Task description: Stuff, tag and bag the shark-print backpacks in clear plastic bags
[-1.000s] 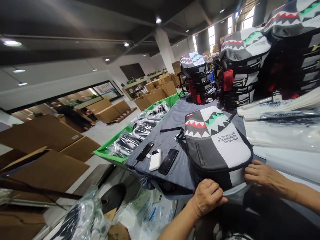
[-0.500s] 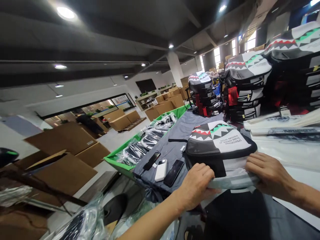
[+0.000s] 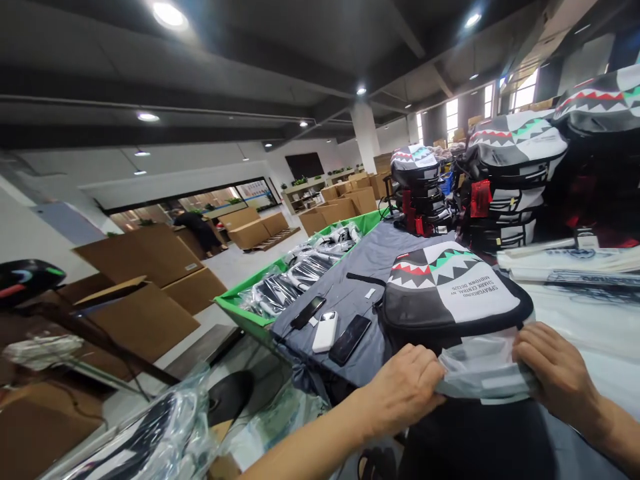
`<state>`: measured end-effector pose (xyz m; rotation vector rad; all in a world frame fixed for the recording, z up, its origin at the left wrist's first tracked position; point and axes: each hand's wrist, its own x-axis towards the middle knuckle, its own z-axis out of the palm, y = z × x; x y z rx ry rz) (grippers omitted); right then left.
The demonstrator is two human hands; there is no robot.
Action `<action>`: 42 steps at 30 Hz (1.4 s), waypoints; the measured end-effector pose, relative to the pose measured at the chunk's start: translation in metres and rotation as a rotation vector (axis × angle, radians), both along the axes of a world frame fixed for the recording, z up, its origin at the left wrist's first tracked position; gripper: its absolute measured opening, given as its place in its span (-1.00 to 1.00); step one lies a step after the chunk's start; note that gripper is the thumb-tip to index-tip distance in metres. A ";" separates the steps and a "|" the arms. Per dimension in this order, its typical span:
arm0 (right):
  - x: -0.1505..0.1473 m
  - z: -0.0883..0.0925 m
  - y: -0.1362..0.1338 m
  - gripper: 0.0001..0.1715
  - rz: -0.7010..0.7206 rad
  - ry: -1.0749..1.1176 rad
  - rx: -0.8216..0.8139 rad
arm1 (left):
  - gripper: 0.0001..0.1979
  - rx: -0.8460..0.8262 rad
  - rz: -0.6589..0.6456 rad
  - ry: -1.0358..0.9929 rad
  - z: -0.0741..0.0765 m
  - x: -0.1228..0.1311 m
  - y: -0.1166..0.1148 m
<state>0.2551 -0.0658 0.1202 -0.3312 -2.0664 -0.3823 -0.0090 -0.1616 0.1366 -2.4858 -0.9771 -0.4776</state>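
Backpack point(image 3: 463, 290) laid face-up on grey cloth point(image 3: 377, 247), just past the fingers point(image 3: 530, 347). Near end overlapped by clear plastic point(image 3: 487, 377), clamped at either side by fingers of left hand point(image 3: 407, 383) and right hand point(image 3: 555, 370), apparently so its edge is held spread. Beyond the left fingers, plastic-wrapped bags point(image 3: 303, 270) are contained in a green bin point(image 3: 243, 315).

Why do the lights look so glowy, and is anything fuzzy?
In the head view, the big ceiling lamp is a blown-out white patch with haze around it, and the windows look washed out; in that same head view, the clear plastic by the hands shines palely, the backpack's lettering is readable, and the far-off person looks soft.
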 end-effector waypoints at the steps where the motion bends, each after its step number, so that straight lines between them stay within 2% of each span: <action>1: 0.000 -0.003 -0.001 -0.80 0.028 -0.041 -0.016 | -0.89 -0.018 -0.026 0.060 0.000 -0.004 -0.001; 6: 0.003 -0.022 -0.004 -0.83 0.127 -0.242 -0.073 | -0.78 0.007 -0.109 0.217 -0.006 -0.024 0.007; 9: 0.012 -0.029 0.002 -0.82 0.153 -0.293 -0.075 | -0.80 0.067 -0.145 0.220 -0.017 -0.023 0.012; 12: 0.017 -0.031 0.003 -0.72 0.187 -0.288 -0.074 | -0.80 0.265 -0.115 0.039 -0.032 -0.010 0.014; 14: 0.013 -0.032 -0.001 -0.69 0.149 -0.201 -0.053 | -0.77 0.372 -0.014 -0.144 -0.044 0.004 0.014; 16: 0.006 -0.037 -0.008 -0.70 0.039 -0.048 -0.050 | -0.74 0.408 0.130 -0.325 -0.056 0.018 0.014; 18: -0.002 -0.046 -0.015 -0.71 -0.053 0.106 -0.066 | -0.72 0.403 0.245 -0.447 -0.067 0.029 0.010; 20: -0.006 -0.059 -0.019 -0.70 -0.063 0.153 -0.073 | -0.70 0.381 0.288 -0.468 -0.080 0.034 0.003; 22: -0.004 -0.076 -0.020 -0.71 -0.035 0.079 -0.072 | -0.65 0.338 0.270 -0.421 -0.096 0.035 -0.006; 25: 0.008 -0.102 -0.019 -0.73 -0.037 -0.061 -0.070 | -0.46 0.260 0.194 -0.354 -0.120 0.032 -0.021; 28: 0.025 -0.113 -0.019 -0.78 -0.038 -0.123 -0.036 | -0.46 0.181 0.153 -0.252 -0.134 0.028 -0.029; 31: 0.040 -0.100 -0.019 -0.76 0.071 -0.252 -0.055 | -0.67 0.076 0.156 -0.203 -0.132 0.024 -0.030; 34: 0.041 -0.077 -0.019 -0.66 0.112 -0.342 -0.123 | -0.81 -0.023 0.190 -0.276 -0.117 0.023 -0.029; 38: 0.028 -0.057 -0.017 -0.81 0.036 -0.417 -0.172 | -0.74 -0.171 0.276 -0.217 -0.095 0.027 -0.026; 42: 0.023 -0.052 -0.021 -0.66 0.002 -0.462 -0.125 | -0.79 -0.241 0.267 -0.108 -0.089 0.027 -0.024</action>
